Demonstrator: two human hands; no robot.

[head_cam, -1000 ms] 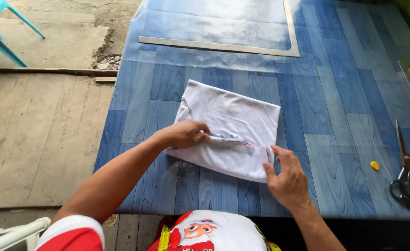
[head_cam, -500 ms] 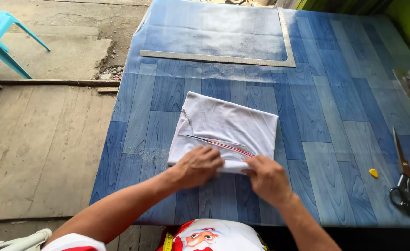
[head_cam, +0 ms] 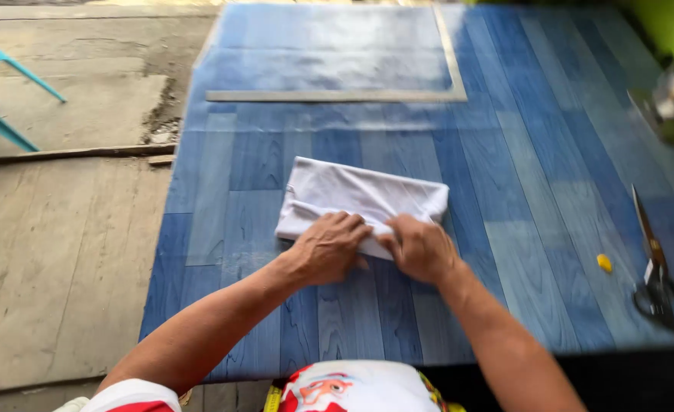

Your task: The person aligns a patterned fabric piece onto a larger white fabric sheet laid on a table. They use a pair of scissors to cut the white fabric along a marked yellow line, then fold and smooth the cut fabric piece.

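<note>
Both hands rest side by side on the near edge of a folded white cloth (head_cam: pixel 364 200) that lies on the blue wood-patterned table (head_cam: pixel 505 252), a little left of the table's middle. The left hand (head_cam: pixel 328 248) lies palm down with its fingers bent and close together, the fingertips pressing on the cloth's front fold; whether they pinch any fabric underneath cannot be told from this view. The right hand (head_cam: pixel 419 248) sits just beside it, nearly touching, knuckles up and fingers curled onto the same edge, flattening or gripping the fold at its right part. The cloth is a low, wide bundle, its far edge lying roughly straight across the table and its left end slightly rumpled.

Well to the right, near the table's edge, lies a pair of scissors (head_cam: pixel 657 267) with the blades pointing away, and between them and the cloth sits a small yellow object (head_cam: pixel 604 263). A long metal square ruler (head_cam: pixel 337 95) lies at the far part of the table. On the ground at the far left stands a turquoise plastic chair (head_cam: pixel 1 91)
</note>
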